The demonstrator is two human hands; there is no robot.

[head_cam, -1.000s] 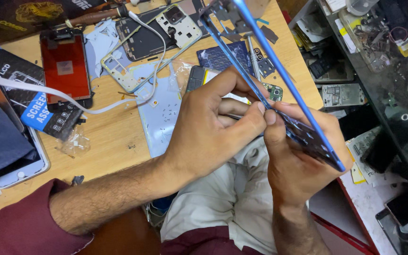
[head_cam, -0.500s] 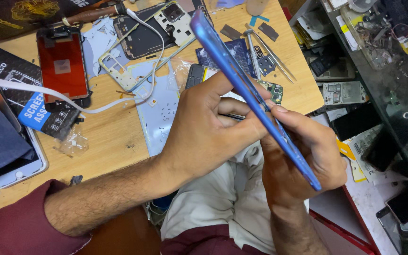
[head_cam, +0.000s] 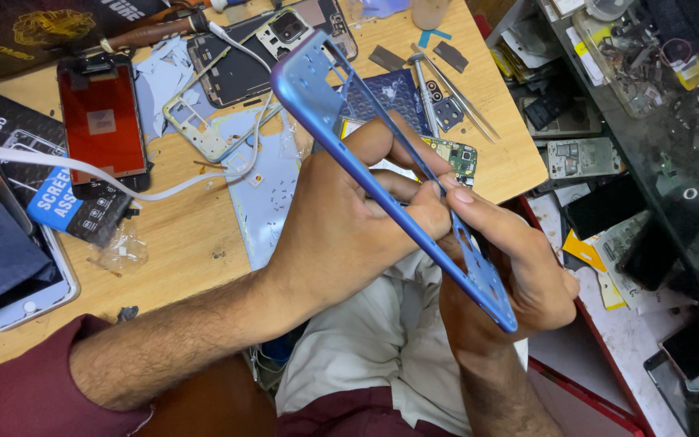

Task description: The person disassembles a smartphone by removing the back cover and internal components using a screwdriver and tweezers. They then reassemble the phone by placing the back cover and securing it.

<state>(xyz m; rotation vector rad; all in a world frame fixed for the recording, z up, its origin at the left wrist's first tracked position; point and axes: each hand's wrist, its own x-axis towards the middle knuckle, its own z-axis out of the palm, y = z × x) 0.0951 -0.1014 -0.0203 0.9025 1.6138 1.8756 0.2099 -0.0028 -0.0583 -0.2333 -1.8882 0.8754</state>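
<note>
At the centre of the frame, the long blue metal phone frame [head_cam: 398, 190] slants above the wooden desk [head_cam: 188, 235]. The right hand [head_cam: 519, 275] clamps its lower end; the left hand [head_cam: 349, 235] pinches its rail. It looks light, thin and bendable, best held by the edges.

Glossy blue metal-look phone frame [head_cam: 382, 174]; matt wooden tabletop [head_cam: 188, 235]; shiny steel tweezers [head_cam: 467, 101]

Blue phone frame [head_cam: 390, 182]; red screen [head_cam: 103, 121]; white cable [head_cam: 82, 170]; light wooden bench [head_cam: 180, 235]; maroon sleeve [head_cam: 34, 388].
</note>
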